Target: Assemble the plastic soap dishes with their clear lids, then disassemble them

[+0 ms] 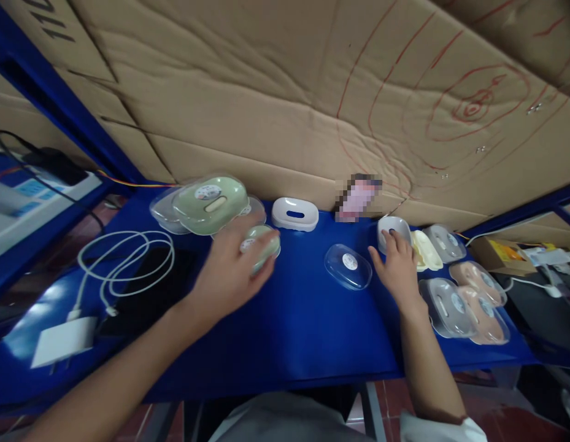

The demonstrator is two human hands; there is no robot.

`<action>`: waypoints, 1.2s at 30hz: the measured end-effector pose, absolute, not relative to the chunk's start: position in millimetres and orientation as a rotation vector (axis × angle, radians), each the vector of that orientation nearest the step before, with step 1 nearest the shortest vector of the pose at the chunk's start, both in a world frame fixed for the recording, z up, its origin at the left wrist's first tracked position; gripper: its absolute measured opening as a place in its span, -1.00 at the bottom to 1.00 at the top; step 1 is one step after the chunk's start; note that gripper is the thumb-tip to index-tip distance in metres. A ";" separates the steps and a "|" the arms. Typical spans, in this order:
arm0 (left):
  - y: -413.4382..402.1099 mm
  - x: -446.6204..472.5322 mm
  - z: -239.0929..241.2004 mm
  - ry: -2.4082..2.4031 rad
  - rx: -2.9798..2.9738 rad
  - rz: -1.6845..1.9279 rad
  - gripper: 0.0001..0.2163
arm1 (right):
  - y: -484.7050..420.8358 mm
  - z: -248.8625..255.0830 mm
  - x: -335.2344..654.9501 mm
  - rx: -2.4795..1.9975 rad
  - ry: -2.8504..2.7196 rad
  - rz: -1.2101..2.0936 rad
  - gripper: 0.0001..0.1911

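Note:
My left hand (236,258) is closed around a small green soap dish (265,247) with a clear, labelled lid, partly covered by my fingers. Beside it, at the left, larger green soap dishes (215,205) with clear lids lie piled against the cardboard. On the right, my right hand (397,267) has its thumb and fingers spread, fingertips over a pale grey soap dish (395,226); whether they grip it is unclear. A loose clear lid (348,267) with a round label lies left of that hand. A white soap dish (295,215) without a lid sits at the back.
At the right are a cream soap dish (427,250), lidded grey dishes (450,307) and peach dishes (485,316). A white charger (64,341) with a coiled cable (128,264) lies at the left. A blurred-out pink item (357,199) leans against the cardboard wall (248,92).

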State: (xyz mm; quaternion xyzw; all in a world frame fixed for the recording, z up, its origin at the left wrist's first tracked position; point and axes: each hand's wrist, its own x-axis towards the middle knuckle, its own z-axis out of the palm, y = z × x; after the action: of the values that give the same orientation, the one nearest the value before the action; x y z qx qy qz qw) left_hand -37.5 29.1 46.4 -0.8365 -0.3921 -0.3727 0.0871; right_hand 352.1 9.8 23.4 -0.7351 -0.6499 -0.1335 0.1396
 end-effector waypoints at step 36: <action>2.5 -1.6 6.2 -0.677 -3.109 -0.465 -0.67 | 10.4 28.8 402.6 -2.705 -1.422 -0.044 -0.46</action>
State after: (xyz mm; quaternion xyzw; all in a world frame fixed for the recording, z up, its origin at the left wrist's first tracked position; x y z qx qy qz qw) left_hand -1.6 2.5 6.2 -0.9662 -0.2103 -0.1443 -0.0372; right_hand 402.6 10.4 28.8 -0.8843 -0.4648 -0.0145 0.0427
